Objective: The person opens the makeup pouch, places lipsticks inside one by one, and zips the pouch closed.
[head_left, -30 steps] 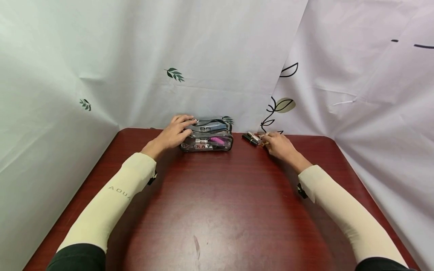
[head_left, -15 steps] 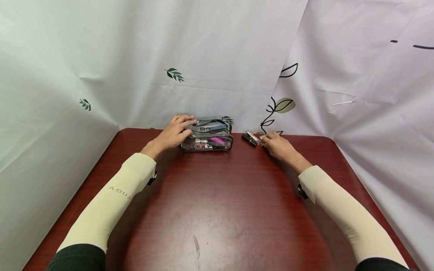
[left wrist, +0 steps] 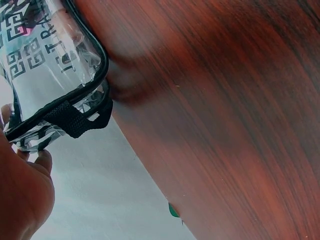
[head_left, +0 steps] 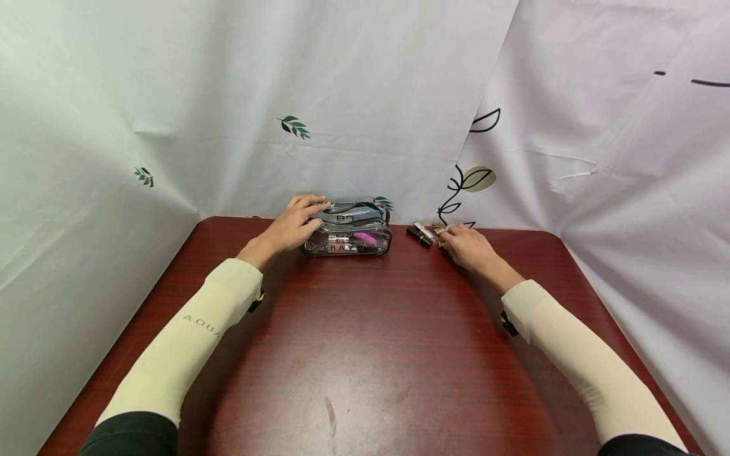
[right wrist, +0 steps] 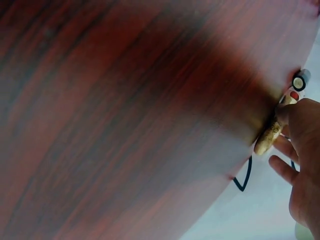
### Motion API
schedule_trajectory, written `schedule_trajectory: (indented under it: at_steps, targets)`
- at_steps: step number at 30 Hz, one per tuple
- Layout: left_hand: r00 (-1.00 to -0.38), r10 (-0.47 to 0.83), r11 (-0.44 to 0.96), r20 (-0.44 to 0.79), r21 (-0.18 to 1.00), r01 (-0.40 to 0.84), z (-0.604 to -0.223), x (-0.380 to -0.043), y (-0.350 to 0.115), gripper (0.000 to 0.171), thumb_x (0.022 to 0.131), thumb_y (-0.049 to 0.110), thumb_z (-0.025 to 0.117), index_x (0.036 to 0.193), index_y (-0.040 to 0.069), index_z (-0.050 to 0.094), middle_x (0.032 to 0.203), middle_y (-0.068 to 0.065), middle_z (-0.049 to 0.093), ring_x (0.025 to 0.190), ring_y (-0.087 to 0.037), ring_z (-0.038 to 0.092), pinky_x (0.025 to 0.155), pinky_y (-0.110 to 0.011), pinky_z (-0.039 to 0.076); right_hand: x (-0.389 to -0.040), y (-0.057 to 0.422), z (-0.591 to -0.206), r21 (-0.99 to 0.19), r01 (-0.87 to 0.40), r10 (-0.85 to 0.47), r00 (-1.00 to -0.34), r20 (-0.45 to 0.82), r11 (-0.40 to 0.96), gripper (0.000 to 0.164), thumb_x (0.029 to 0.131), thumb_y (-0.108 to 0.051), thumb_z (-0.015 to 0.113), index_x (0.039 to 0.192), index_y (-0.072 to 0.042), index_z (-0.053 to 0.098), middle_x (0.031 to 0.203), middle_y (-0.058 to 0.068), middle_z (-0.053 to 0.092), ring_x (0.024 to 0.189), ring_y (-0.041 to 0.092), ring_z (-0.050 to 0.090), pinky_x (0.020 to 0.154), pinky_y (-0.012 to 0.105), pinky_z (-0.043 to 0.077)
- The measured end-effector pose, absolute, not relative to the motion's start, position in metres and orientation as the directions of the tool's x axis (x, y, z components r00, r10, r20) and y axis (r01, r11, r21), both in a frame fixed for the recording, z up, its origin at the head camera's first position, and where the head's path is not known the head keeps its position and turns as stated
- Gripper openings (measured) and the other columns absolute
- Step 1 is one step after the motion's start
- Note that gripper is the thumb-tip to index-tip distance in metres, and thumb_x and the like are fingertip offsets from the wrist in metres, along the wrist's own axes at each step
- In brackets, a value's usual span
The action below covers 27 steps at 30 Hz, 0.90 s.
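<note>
In the head view a clear plastic toiletry bag (head_left: 373, 227) with black trim stands at the table's back edge. A pink item and other small things show through its wall. My left hand (head_left: 289, 227) grips the bag's left end, fingers over the top and thumb at the front. A black strap loop (left wrist: 77, 117) shows on that end in the left wrist view. Farther right, my right hand (head_left: 470, 247) pinches a gold lipstick tube (right wrist: 267, 140) with a red spot near one end. Beside it lie a black tube (head_left: 419, 237) and a clear tube (head_left: 425, 232).
The dark red wooden table (head_left: 365, 329) spreads out in front of both arms. A white curtain (head_left: 365, 95) with leaf prints hangs right behind its back edge and along the sides.
My right fingers have drawn in slightly around the gold lipstick tube, and the tubes beside it have shifted a touch. My left hand and the bag stay put.
</note>
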<state>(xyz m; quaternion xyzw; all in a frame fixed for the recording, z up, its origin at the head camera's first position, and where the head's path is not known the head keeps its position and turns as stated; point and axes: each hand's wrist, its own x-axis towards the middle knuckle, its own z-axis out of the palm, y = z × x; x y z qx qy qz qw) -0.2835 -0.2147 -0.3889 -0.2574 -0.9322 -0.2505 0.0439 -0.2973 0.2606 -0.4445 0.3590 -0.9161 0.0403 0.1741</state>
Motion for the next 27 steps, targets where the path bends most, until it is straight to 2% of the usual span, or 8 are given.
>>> schedule_trajectory:
  at_steps: [6, 16, 21, 27]
  targets:
    - [-0.866, 0.454, 0.741, 0.209, 0.451, 0.498, -0.388, -0.283, -0.215, 0.057, 0.115, 0.02, 0.044, 0.171, 0.011, 0.051, 0.181, -0.015, 0.04, 0.17, -0.043, 0.024, 0.135, -0.07, 0.025, -0.286, 0.252, -0.435, 0.06, -0.62, -0.602, -0.727, 0.33, 0.782, 0.013, 0.106, -0.005, 0.069, 0.117, 0.002, 0.072, 0.117, 0.024, 0.077, 0.109, 0.047, 0.07, 0.094, 0.062, 0.06]
    - [-0.869, 0.453, 0.744, 0.201, 0.453, 0.492, -0.387, -0.282, -0.215, 0.058, 0.115, 0.021, 0.043, 0.172, 0.011, 0.05, 0.182, -0.015, 0.039, 0.171, -0.043, 0.023, 0.136, -0.07, 0.025, -0.291, 0.252, -0.434, 0.006, -0.635, -0.587, -0.711, 0.387, 0.773, 0.01, 0.107, -0.005, 0.066, 0.107, 0.003, 0.072, 0.122, 0.024, 0.072, 0.111, 0.047, 0.07, 0.09, 0.062, 0.06]
    - [-0.869, 0.452, 0.741, 0.201, 0.457, 0.491, -0.388, -0.282, -0.215, 0.058, 0.116, 0.02, 0.043, 0.172, 0.011, 0.05, 0.182, -0.015, 0.038, 0.171, -0.043, 0.023, 0.136, -0.07, 0.024, -0.292, 0.25, -0.428, -0.006, -0.631, -0.577, -0.715, 0.395, 0.776, 0.013, 0.107, -0.006, 0.068, 0.113, 0.005, 0.072, 0.13, 0.027, 0.072, 0.12, 0.05, 0.069, 0.098, 0.063, 0.059]
    - [-0.87, 0.45, 0.742, 0.202, 0.458, 0.49, -0.387, -0.281, -0.215, 0.058, 0.115, 0.021, 0.043, 0.172, 0.011, 0.05, 0.182, -0.015, 0.039, 0.17, -0.043, 0.023, 0.135, -0.07, 0.025, -0.291, 0.243, -0.421, -0.03, -0.641, -0.572, -0.705, 0.418, 0.767, 0.016, 0.108, -0.01, 0.07, 0.117, 0.004, 0.073, 0.132, 0.026, 0.072, 0.122, 0.049, 0.069, 0.1, 0.063, 0.059]
